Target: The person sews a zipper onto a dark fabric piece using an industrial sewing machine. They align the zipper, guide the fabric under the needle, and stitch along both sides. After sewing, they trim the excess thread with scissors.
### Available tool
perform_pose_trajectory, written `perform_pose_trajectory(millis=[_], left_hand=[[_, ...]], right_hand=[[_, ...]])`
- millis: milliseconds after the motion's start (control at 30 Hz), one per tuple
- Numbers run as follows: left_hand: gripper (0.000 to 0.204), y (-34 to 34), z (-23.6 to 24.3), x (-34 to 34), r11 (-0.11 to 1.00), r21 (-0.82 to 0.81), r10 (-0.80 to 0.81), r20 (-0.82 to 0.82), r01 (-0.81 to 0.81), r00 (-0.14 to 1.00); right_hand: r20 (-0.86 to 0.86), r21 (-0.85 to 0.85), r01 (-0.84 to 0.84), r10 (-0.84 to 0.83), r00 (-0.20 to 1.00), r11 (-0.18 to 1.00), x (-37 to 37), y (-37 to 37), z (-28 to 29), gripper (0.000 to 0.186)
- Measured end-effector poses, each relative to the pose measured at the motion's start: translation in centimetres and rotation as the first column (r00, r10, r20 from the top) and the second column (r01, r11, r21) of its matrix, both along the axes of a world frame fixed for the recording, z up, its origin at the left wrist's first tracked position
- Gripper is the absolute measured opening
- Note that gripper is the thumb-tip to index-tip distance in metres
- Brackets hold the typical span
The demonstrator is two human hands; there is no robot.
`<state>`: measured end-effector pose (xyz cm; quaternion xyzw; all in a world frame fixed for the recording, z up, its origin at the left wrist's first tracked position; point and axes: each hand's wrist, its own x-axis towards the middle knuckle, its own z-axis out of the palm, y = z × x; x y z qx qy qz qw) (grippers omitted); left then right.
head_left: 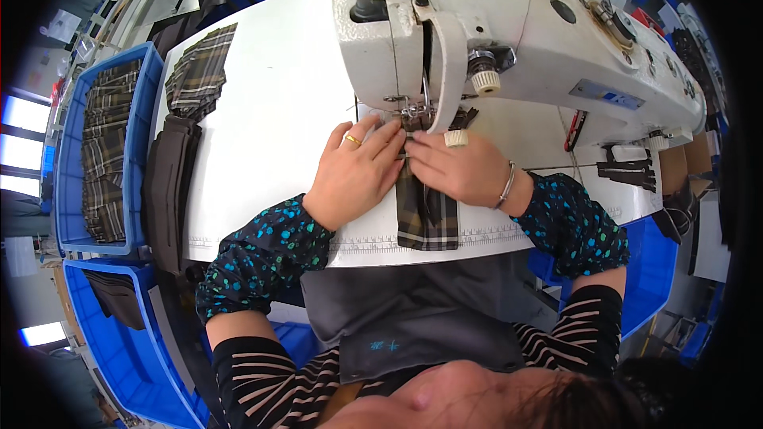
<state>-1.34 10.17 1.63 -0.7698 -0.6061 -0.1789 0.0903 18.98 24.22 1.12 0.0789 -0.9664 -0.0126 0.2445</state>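
Observation:
A brown plaid fabric piece (409, 222) runs from the table's front edge up to the presser foot (416, 114) of a white sewing machine (509, 16). A narrow dark strip (433, 208) lies along it. My left hand (354, 165) rests open, its fingers stretched flat with the tips at the fabric's left side, just before the foot. From the right, my right hand (457, 165) has its fingers closed on the fabric, the index fingertip close to the foot. Its thumb is hidden. The needle's point cannot be made out.
Plaid pieces (203, 67) and a stack of dark fabric (171, 191) lie at the table's left. Beside them stands a blue bin (143, 143) of plaid pieces, with another blue bin (151, 357) nearer. Dark strips (628, 175) and red-handled snips (574, 131) lie right.

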Motion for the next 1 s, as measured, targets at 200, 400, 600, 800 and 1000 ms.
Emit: perform_pose_trajectory(millis=[200, 400, 600, 800, 1000], left_hand=[[0.038, -3.8, 0.8, 0.6, 0.942, 0.062, -0.328, -0.037, 0.33, 0.944], [0.035, -7.2, 0.8, 2.4, 0.877, 0.072, -0.473, -0.045, 0.475, 0.88], [0.031, -6.9, 0.9, 2.1, 0.856, 0.042, -0.516, 0.002, 0.516, 0.857], [0.008, -4.5, 1.6, 1.4, 0.829, 0.014, -0.543, 0.257, 0.559, 0.8], [0.015, -1.8, 1.9, -0.4, 0.952, -0.077, -0.265, 0.278, 0.297, 0.923]], right_hand=[[0.039, -0.028, -0.259, 0.26, 0.965, 0.965, 3.9, -4.1, 0.9, 0.022], [-0.066, -0.043, -0.31, 0.307, 0.95, 0.95, 5.3, -5.3, 3.1, 0.02], [-0.315, 0.223, -0.053, 0.123, 0.941, 0.973, 2.0, -1.7, 6.0, 0.017], [-0.149, 0.12, -0.179, 0.197, 0.969, 0.976, 0.3, -0.9, 0.8, 0.029], [-0.185, 0.117, -0.138, 0.158, 0.97, 0.983, 1.1, -2.3, 1.7, 0.029]])
